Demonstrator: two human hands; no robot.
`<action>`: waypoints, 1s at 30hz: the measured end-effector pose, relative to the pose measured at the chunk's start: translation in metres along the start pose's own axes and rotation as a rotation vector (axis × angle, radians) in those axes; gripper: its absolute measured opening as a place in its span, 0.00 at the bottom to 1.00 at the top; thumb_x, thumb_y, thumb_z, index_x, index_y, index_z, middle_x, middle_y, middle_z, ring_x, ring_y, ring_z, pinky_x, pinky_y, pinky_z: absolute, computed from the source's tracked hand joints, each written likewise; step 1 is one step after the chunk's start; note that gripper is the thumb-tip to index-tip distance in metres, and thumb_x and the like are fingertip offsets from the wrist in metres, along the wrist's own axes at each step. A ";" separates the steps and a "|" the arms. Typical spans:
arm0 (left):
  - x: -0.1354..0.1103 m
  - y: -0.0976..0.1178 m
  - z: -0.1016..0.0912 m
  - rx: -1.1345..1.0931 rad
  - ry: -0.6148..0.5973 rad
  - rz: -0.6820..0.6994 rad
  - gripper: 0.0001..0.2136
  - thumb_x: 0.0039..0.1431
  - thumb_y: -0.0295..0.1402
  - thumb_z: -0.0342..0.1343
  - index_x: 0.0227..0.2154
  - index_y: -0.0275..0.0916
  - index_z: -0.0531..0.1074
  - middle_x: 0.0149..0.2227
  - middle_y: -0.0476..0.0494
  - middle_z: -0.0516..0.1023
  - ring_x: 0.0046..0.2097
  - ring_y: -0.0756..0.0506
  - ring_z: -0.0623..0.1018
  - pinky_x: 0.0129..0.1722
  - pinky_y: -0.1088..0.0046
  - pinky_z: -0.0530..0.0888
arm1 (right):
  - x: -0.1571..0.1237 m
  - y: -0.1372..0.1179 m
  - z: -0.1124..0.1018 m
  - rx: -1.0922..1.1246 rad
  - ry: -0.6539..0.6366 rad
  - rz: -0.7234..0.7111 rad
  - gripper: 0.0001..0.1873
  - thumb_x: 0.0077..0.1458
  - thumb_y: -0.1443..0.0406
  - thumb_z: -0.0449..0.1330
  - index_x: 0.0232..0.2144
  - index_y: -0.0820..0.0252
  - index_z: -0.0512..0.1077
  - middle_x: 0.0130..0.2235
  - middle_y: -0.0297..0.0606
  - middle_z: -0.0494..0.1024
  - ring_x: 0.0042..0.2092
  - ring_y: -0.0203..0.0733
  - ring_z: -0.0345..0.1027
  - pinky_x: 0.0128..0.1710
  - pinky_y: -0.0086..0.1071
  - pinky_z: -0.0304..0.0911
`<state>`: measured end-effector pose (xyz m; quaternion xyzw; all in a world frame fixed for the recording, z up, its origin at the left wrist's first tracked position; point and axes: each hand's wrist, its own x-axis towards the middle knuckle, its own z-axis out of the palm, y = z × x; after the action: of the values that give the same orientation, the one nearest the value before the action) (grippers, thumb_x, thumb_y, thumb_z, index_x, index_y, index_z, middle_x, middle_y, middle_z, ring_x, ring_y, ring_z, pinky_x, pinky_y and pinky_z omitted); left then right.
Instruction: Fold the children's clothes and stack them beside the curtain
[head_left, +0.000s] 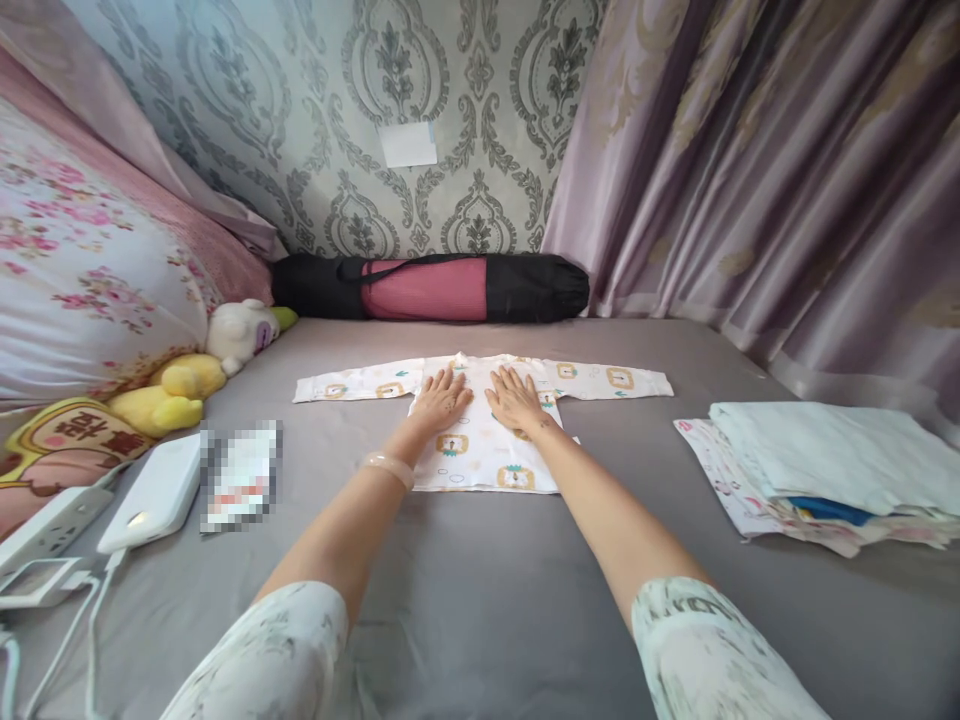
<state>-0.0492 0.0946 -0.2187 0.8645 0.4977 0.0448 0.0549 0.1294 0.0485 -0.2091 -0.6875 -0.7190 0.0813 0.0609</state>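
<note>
A small white long-sleeved shirt [480,455] with a tan lion-like print lies spread on the grey sheet, its two sleeves stretched out to the sides and its collar away from me. My left hand [444,400] rests flat on the upper left of the shirt's chest, fingers extended. On the upper right of the chest lies my right hand [516,400], also flat with fingers out. Neither hand grips the cloth. Parts of the print are covered by my hands and forearms.
At the right is a pile of folded clothes [832,450]. A black and pink rolled bag [424,290] lies along the wall. To the left are a white power bank [154,490] with cables, a power strip [52,525], a blurred packet [240,475] and a yellow plush toy [169,395].
</note>
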 end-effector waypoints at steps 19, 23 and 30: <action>-0.145 -0.041 -0.018 -0.048 -0.121 0.127 0.29 0.66 0.49 0.35 0.67 0.46 0.46 0.69 0.45 0.43 0.69 0.43 0.44 0.65 0.58 0.43 | -0.187 0.016 -0.022 0.094 -0.161 -0.337 0.31 0.66 0.53 0.37 0.67 0.57 0.48 0.69 0.39 0.39 0.69 0.45 0.28 0.66 0.46 0.25; -0.158 -0.059 -0.026 -0.064 -0.115 0.120 0.29 0.64 0.51 0.37 0.65 0.45 0.53 0.68 0.45 0.50 0.68 0.40 0.49 0.65 0.57 0.47 | -0.216 0.035 -0.037 0.256 -0.263 -0.343 0.29 0.65 0.53 0.42 0.66 0.52 0.52 0.69 0.34 0.42 0.69 0.44 0.32 0.66 0.45 0.26; -0.103 -0.045 -0.031 -0.101 0.159 0.232 0.20 0.64 0.45 0.40 0.44 0.42 0.74 0.52 0.40 0.75 0.57 0.38 0.69 0.56 0.55 0.64 | -0.162 0.091 -0.071 0.786 -0.118 -0.107 0.21 0.58 0.54 0.53 0.41 0.62 0.77 0.40 0.40 0.80 0.42 0.46 0.74 0.46 0.37 0.66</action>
<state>-0.1433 0.0290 -0.1971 0.9060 0.3945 0.1440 0.0533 0.2400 -0.1076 -0.1543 -0.5675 -0.6702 0.3862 0.2821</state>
